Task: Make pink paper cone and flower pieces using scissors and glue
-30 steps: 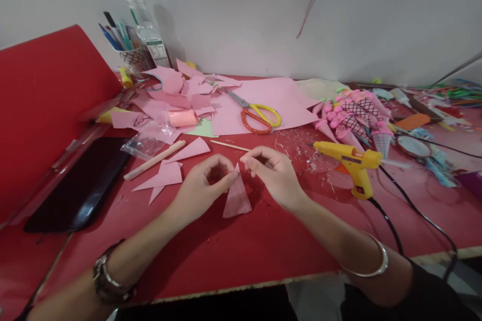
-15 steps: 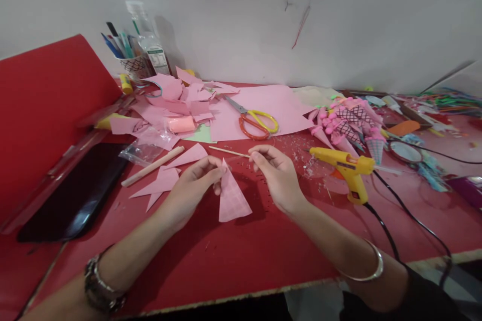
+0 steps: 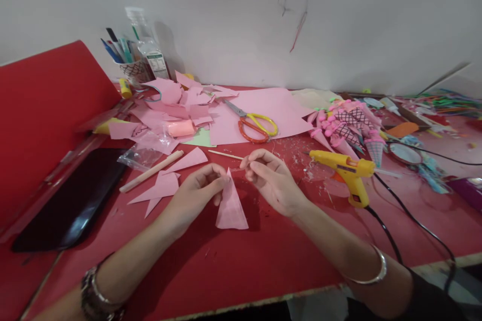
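Pink paper triangle (image 3: 232, 208), narrow at the top and flaring to a gently curved lower edge, sits between the two hands above or on the red desk (image 3: 226, 271); whether its base touches is unclear. The left hand (image 3: 198, 193) pinches it just below the tip, thumb against finger. The right hand (image 3: 276, 183) is half curled beside it, fingertips apart from the paper; I cannot tell whether they grip anything.

The paper should be very light, springy along a fold but easily creased, so a soft pinch near the narrow end, or along one straight side, looks safest. Its surface looks matt, with little risk of slipping.

Beyond the fingers lies a thin wooden stick (image 3: 225, 154), slim and rigid. To the left are more flat paper wedges (image 3: 161, 185), a smooth pale rod (image 3: 152, 171) and a glossy black phone (image 3: 71, 203); to the right, a hard plastic yellow glue gun (image 3: 341, 163).

Farther back, metal scissors (image 3: 246, 116) rest on a broad pink sheet (image 3: 288, 110), between crumpled, jagged scraps (image 3: 165, 93) and a heap of patterned cones (image 3: 352, 120).
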### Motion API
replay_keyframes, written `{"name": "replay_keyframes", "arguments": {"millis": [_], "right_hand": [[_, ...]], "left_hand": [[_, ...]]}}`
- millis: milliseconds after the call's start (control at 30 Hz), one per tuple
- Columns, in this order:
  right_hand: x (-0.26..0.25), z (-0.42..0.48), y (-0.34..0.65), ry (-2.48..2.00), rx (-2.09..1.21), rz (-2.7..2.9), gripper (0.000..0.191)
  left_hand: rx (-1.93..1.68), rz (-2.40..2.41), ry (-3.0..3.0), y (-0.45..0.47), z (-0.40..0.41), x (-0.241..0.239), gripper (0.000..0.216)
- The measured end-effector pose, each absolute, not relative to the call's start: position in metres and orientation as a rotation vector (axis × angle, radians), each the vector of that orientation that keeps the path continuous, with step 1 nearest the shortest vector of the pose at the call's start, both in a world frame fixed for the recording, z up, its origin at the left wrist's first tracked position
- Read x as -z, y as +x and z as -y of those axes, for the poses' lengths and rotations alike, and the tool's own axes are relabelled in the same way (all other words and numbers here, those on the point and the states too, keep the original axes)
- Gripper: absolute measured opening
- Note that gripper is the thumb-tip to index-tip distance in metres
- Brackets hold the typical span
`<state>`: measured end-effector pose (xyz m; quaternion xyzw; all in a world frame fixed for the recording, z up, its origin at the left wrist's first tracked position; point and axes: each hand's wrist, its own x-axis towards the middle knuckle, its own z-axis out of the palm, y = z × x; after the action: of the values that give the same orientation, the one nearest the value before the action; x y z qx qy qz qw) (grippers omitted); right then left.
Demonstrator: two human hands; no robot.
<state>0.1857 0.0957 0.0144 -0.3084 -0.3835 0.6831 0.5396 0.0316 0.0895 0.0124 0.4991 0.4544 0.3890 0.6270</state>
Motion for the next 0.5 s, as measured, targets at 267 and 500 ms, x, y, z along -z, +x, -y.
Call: {"name": "replay_keyframes", "arguments": {"millis": [267, 500], "right_hand": [[-0.0149, -0.0927, 0.1864, -0.711, -1.743, 0.949, 0.005], [-0.0107, -0.0929, 0.185, -0.868, -1.637, 1.187, 0.008]], "left_hand": [[-0.869, -1.03, 1.159, 0.0338, -0.0883, -0.0156, 0.013], [-0.853, -1.026, 1.167, 0.0333, -0.0883, -0.0173, 0.011]]}}
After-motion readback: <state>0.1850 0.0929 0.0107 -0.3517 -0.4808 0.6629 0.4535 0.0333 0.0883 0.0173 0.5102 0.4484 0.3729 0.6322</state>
